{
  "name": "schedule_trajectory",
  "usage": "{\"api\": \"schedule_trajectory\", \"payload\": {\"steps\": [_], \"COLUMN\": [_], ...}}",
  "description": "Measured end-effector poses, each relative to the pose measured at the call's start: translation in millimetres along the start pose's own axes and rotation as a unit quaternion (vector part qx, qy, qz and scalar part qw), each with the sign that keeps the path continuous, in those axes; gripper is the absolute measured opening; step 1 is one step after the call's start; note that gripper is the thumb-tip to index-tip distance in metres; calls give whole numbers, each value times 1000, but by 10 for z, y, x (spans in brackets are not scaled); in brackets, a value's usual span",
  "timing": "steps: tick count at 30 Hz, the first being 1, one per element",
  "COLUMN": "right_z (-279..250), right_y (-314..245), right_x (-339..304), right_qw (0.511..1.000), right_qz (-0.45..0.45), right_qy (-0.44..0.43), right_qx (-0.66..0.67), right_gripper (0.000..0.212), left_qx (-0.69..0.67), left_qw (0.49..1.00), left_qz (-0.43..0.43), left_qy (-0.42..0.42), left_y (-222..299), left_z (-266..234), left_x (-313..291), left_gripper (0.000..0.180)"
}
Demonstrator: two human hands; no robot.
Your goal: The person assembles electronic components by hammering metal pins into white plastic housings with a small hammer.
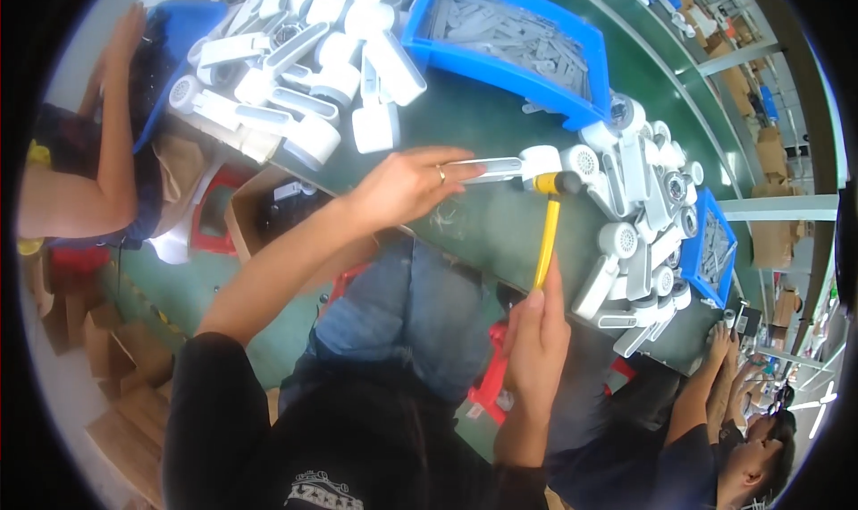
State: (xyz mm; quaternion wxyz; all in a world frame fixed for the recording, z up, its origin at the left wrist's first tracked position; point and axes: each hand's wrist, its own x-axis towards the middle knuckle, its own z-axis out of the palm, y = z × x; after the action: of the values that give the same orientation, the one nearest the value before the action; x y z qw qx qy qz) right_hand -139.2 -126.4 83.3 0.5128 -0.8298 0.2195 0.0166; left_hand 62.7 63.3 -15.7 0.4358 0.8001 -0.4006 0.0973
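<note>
My left hand [407, 186], a ring on one finger, is closed on the slim handle of a white plastic device [496, 168]. The device lies out to the right over the green work table, its rounded head farthest from my fingers. My right hand [540, 336] grips the yellow handle of a mallet [549, 233], thumb along the shaft. The mallet's head, yellow with a dark end, overlaps the near side of the device's head; whether they touch I cannot tell.
Heaped white devices [308, 72] cover the table's left, with another pile [639, 206] at right. A large blue bin [509, 72] of grey strips stands at the back, and a smaller blue bin [709, 251] beyond the right pile. Co-workers sit on both sides.
</note>
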Motion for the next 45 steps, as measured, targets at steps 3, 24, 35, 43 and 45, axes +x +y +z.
{"api": "schedule_trajectory", "payload": {"steps": [3, 24, 35, 43, 45], "right_z": [9, 125, 283, 135, 75], "right_y": [-221, -243, -252, -93, 185], "right_x": [-38, -35, 200, 282, 515], "right_qw": [1000, 990, 961, 985, 984], "right_qz": [-14, -108, -66, -128, -156], "right_qy": [21, 66, -66, 14, 80], "right_qx": [-5, -65, -259, -115, -10], "right_gripper": [56, 56, 60, 52, 55], "left_qx": [33, -117, -155, -58, -13], "left_qw": [998, 982, 966, 996, 996], "left_qz": [54, -147, -199, -67, 75], "left_qy": [18, -27, -52, 2, 44], "left_y": [-83, 3, -20, -133, -154], "left_z": [-10, -67, -22, -44, -1], "left_x": [28, 61, 55, 32, -5], "left_gripper": [36, 74, 108, 79, 40]}}
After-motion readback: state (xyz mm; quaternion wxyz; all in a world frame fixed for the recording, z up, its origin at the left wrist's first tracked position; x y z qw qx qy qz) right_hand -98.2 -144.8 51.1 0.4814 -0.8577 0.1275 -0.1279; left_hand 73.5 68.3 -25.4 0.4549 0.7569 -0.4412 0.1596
